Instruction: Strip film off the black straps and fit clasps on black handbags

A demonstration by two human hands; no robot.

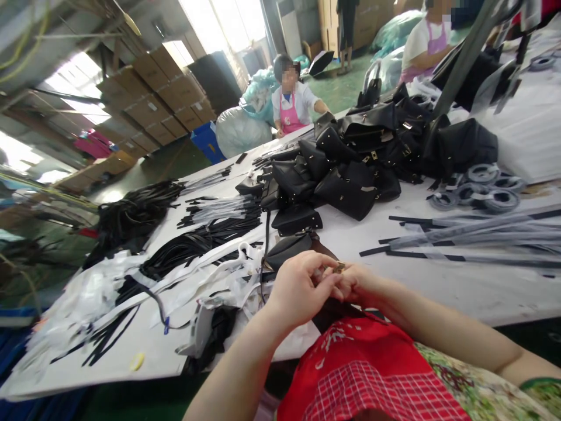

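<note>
My left hand (pixel 297 287) and my right hand (pixel 360 284) meet close in front of me, just above the near edge of the white table (pixel 460 286). Both are closed in a pinch around a small brass-coloured metal clasp (pixel 339 267) between the fingertips. A black bag (pixel 287 248) lies right behind the hands, and a thin black strap (pixel 265 245) runs from it up toward the pile. The bag's lower part is hidden by my hands.
A heap of black handbags (pixel 359 158) fills the table's middle. Black straps (pixel 197 240) and white plastic wrappers (pixel 105 292) lie at left, wrapped strips (pixel 473 234) and grey tape rolls (pixel 482 187) at right. Two people in pink aprons (pixel 291 99) work beyond. Cardboard boxes (pixel 162 93) stand stacked behind.
</note>
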